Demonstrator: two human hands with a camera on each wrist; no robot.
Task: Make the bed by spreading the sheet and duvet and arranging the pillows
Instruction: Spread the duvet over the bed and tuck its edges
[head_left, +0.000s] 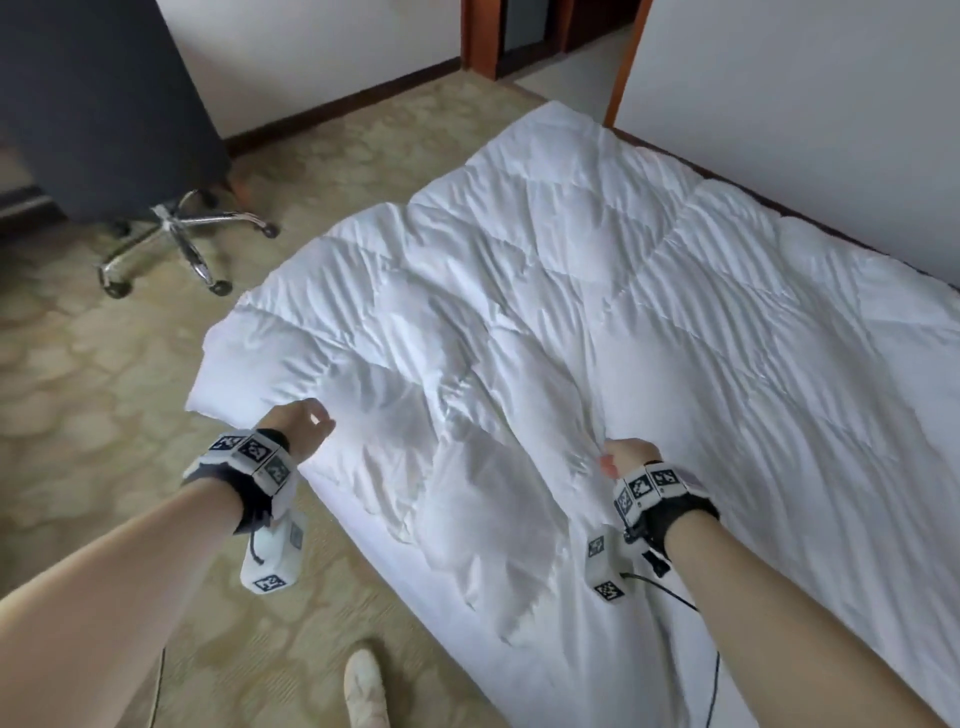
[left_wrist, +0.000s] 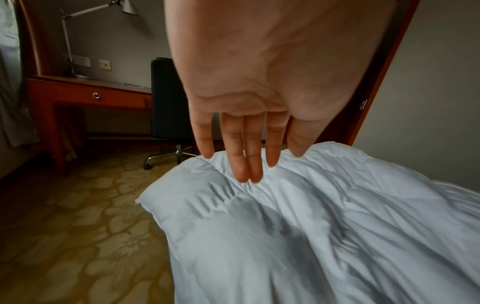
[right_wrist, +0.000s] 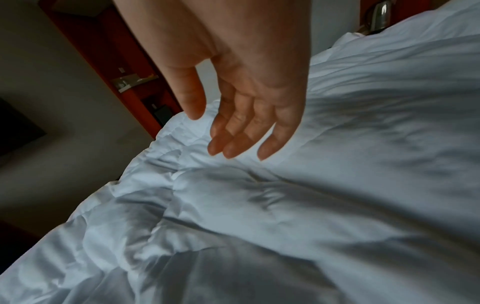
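Over the duvet (head_left: 545, 291) both hands hang loose, holding nothing; we should probably smooth its wrinkles outward, gently.

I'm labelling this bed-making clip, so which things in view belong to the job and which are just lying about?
Part of the job:
- white quilted duvet, spread over the bed
- left hand, fingers straight, above the duvet's corner
- right hand, fingers relaxed, over the duvet

Just lying about:
- black office chair
- wooden desk
- desk lamp
- patterned carpet
- white slipper
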